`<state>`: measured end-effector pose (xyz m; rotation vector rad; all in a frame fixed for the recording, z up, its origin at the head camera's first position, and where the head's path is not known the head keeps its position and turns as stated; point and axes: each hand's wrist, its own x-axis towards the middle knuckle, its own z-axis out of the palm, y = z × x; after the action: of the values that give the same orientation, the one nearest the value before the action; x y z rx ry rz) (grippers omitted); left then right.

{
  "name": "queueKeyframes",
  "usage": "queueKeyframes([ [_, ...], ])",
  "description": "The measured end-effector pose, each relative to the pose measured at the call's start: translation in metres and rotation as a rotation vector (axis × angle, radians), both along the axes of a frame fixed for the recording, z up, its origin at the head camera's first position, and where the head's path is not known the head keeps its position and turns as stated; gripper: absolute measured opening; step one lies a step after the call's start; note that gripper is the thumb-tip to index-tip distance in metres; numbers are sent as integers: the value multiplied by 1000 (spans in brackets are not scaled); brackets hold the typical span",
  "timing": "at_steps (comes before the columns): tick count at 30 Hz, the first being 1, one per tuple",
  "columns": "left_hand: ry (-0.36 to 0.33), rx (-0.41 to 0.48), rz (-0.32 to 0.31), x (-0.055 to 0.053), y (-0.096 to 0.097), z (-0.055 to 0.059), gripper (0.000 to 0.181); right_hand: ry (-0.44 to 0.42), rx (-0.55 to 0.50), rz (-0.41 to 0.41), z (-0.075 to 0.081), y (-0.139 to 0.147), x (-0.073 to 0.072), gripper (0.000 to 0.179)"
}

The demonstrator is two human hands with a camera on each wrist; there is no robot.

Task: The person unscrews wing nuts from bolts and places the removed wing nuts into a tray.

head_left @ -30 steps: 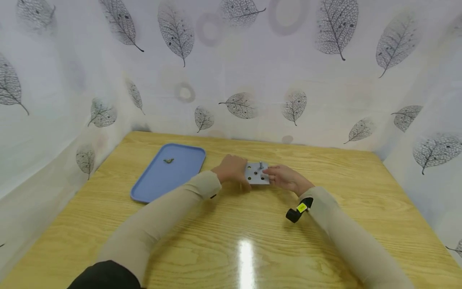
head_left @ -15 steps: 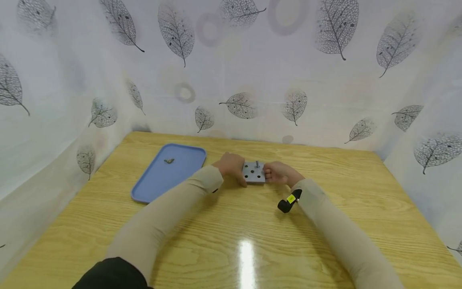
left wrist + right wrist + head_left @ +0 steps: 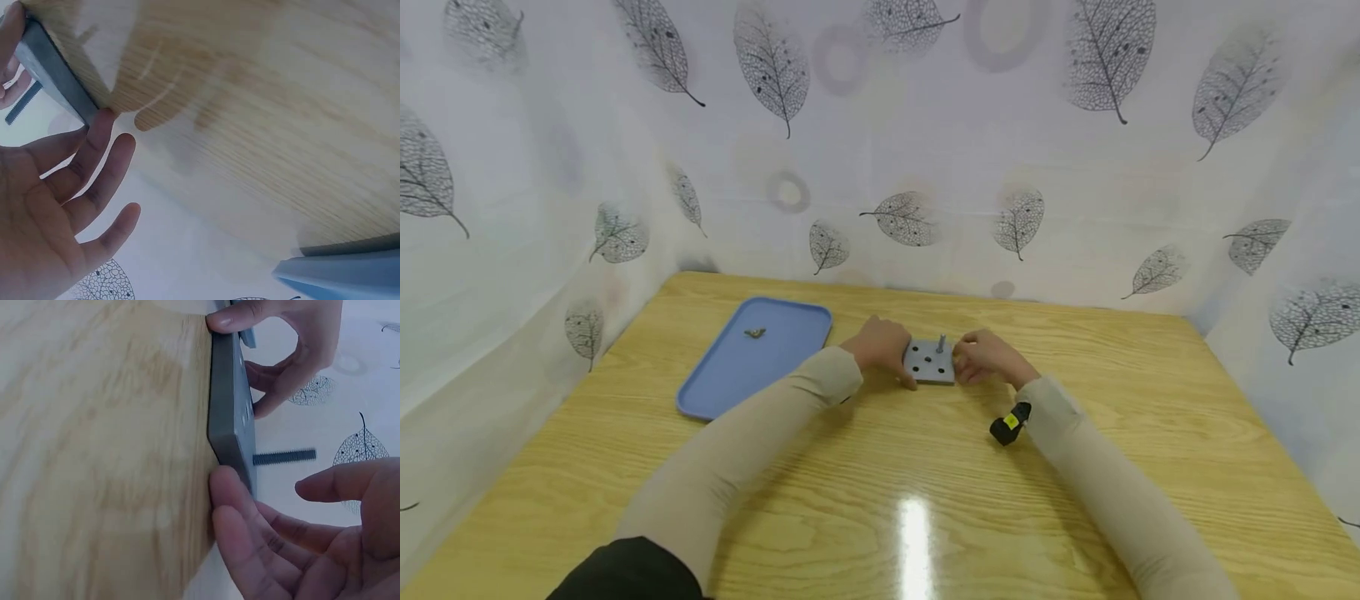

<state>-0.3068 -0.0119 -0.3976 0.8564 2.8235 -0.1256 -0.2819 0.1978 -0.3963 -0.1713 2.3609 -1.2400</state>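
A square grey metal plate with several holes lies on the table, and a threaded bolt stands up from its far right part. My left hand holds the plate's left side, thumb at the near corner and fingers at the far one. In the left wrist view the plate's side shows between them. At the right side is my right hand. In the right wrist view its bent fingertips touch the plate's lower edge, while its thumb stays apart from the bolt.
A blue tray lies to the left, with a small brass wing nut on it. Behind the wooden table hangs a leaf-patterned curtain.
My right hand's fingers have drawn back from over the plate by the bolt to its right side and bent more. The plate has shifted slightly left, my left hand staying on it.
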Motion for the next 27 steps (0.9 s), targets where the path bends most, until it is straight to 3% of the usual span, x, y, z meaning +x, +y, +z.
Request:
queueKeyframes([
  [6,3,-14,-7,2,-5,-1,62,24,60,63,1,9,0,40],
  [9,2,-39,-14,4,-9,0,71,34,74,103,1,11,1,50],
  [14,-1,-44,-30,4,-11,0,83,157,207,183,0,7,1,83],
  [17,1,-36,-35,5,-10,-1,83,237,294,231,-1,4,2,93],
  [21,2,-32,-21,6,-9,-1,82,279,348,245,0,-1,4,88],
  [27,-30,21,19,0,-13,2,82,258,384,196,-2,-7,-3,83],
])
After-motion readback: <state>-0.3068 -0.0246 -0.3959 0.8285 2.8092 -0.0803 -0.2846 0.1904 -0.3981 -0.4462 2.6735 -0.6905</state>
